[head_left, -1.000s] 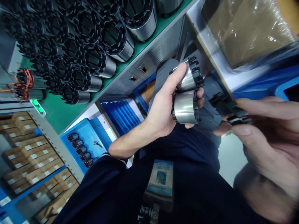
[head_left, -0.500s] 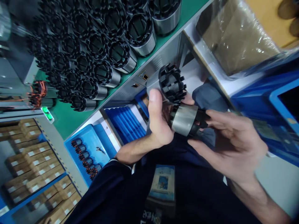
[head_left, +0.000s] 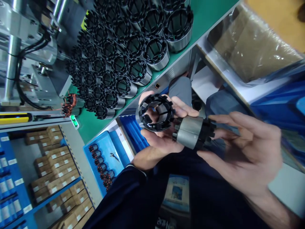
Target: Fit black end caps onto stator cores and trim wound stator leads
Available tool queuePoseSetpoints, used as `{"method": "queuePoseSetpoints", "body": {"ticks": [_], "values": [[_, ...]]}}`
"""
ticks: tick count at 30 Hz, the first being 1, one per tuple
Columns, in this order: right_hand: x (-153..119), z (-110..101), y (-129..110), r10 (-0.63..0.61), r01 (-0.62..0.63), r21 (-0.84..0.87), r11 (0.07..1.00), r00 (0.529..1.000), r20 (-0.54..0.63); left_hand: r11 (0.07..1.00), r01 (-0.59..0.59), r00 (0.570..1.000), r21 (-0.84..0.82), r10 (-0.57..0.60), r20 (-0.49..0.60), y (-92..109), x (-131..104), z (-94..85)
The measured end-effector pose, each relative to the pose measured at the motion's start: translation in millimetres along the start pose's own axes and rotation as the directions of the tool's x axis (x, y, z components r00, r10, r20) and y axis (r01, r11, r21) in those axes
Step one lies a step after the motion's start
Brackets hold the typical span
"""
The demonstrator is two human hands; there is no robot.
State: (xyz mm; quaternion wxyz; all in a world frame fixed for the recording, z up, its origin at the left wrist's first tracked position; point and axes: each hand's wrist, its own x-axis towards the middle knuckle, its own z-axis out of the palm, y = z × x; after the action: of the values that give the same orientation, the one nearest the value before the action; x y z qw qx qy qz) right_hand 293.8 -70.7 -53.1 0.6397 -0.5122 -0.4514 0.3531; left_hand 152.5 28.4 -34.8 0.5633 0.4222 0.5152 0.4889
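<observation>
My left hand (head_left: 159, 140) is wrapped round a motor stator core (head_left: 156, 113), a metal ring with black slotted plastic ends, its open end facing me. A second stator core (head_left: 189, 128) lies on its side between my hands. Its left end touches my left palm and fingers. The thumb and fingers of my right hand (head_left: 247, 152) close on its black right end. Rows of similar stator cores (head_left: 156, 52) stand upright on the green bench (head_left: 205, 12) beyond my hands.
At the left is a machine (head_left: 30, 54) with black cables. Copper-wound stators lie in a blue tray (head_left: 113, 143). Cardboard boxes (head_left: 59, 162) fill shelving at lower left. A plastic-wrapped carton (head_left: 250, 44) sits at upper right. Someone's grey-trousered leg (head_left: 182, 90) shows beneath the bench.
The stator core in my left hand has turned from side-on to showing its open end. Both hands now appear slightly lower. The view has shifted, with more of the machine showing at left.
</observation>
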Motion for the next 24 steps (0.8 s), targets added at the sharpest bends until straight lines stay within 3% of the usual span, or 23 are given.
{"method": "queuePoseSetpoints", "body": {"ticks": [3,5,10,15,20,22,24], "values": [[3.4,8.8,-4.7,0.023,-0.023,-0.031,0.999,1.0,0.016,0.98,-0.199,0.955,-0.006,0.192,-0.224,-4.3,9.9,16.1],[7.9,13.6,-7.7,0.024,-0.022,-0.078,0.997,0.999,0.034,0.956,-0.283,0.92,-0.074,0.249,-0.304,-10.3,17.5,30.1],[17.1,20.1,-6.3,-0.01,0.013,-0.075,0.997,0.999,0.045,0.91,-0.401,0.902,-0.108,0.371,-0.22,-18.1,29.6,36.7],[17.4,22.6,-0.5,-0.017,0.018,-0.033,0.999,1.0,0.019,0.859,-0.495,0.856,-0.129,0.456,-0.245,-26.5,33.2,34.4],[18.1,24.3,-5.8,-0.012,0.011,-0.055,0.998,1.0,-0.011,0.902,-0.427,0.886,-0.066,0.403,-0.231,-26.6,23.9,30.7],[17.7,25.0,-8.8,-0.008,0.006,-0.053,0.999,1.0,-0.028,0.928,-0.372,0.911,0.023,0.369,-0.186,-23.6,21.0,26.8],[15.9,25.2,-10.7,0.015,-0.016,-0.04,0.999,1.0,-0.026,0.931,-0.35,0.908,0.102,0.364,-0.209,-22.1,20.8,25.6]]}}
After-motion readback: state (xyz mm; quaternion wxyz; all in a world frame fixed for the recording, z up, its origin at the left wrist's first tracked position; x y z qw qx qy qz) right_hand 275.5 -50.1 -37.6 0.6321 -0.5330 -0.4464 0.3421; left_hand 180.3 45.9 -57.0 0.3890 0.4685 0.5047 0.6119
